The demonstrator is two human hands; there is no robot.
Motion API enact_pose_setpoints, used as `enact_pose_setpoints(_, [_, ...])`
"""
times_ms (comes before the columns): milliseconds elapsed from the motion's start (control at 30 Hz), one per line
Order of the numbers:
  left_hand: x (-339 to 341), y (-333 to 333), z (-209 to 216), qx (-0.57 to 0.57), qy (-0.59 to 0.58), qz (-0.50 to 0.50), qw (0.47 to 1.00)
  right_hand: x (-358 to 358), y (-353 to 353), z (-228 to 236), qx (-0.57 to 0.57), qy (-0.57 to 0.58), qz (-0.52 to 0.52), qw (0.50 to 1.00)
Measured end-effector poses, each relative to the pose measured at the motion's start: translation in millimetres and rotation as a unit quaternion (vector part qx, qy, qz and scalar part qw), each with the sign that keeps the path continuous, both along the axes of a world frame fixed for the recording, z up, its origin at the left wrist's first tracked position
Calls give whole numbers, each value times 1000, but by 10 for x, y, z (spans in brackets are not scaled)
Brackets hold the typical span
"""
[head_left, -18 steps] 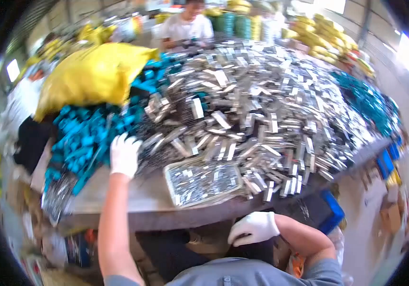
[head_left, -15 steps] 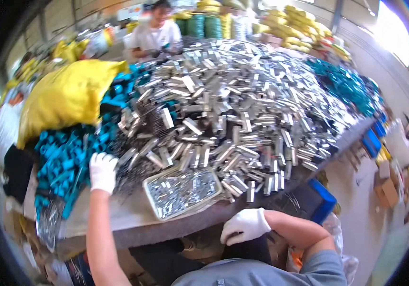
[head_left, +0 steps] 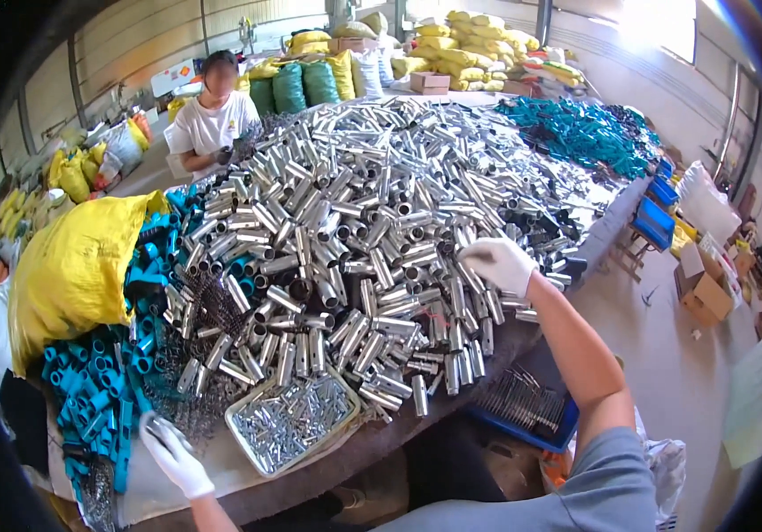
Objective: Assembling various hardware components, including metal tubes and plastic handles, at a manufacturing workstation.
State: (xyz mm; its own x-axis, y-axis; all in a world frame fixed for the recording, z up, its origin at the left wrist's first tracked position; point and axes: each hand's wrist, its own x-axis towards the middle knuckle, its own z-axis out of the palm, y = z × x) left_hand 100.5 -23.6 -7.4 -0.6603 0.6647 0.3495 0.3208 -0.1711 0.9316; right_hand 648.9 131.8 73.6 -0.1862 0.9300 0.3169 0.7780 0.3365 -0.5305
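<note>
Right, so we have two gloved hands at work over a heap of loose parts. Our right hand [head_left: 502, 266] is over the right part of the silver metal tubes [head_left: 372, 213], fingers bent and close together; we can't tell if it pinches a tube. Our left hand [head_left: 172, 454] is low at the near left, fingers partly curled, just beside the teal plastic pieces [head_left: 88, 390]; grip unclear, we can't confirm anything in it.

The tubes are piled high across the middle of the surface [head_left: 146, 498]. At the near edge, between our hands, we mark a shallow tray [head_left: 244, 442] of small metal pins [head_left: 297, 418]. A yellow sack [head_left: 79, 266] lies on the left by the teal pieces. We also log a blue bin [head_left: 565, 436] with dark rods [head_left: 518, 399] lower right, and a co-worker [head_left: 212, 124] across the heap.
</note>
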Motion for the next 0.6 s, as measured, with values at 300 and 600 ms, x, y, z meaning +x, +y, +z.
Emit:
enact_pose_setpoints(300, [553, -282, -639, 7, 84, 87, 993, -191, 1409, 460, 118, -105, -149, 976])
enact_pose_setpoints(600, [527, -213, -696, -8, 279, 119, 953, -545, 2034, 434, 144, -210, -218, 942])
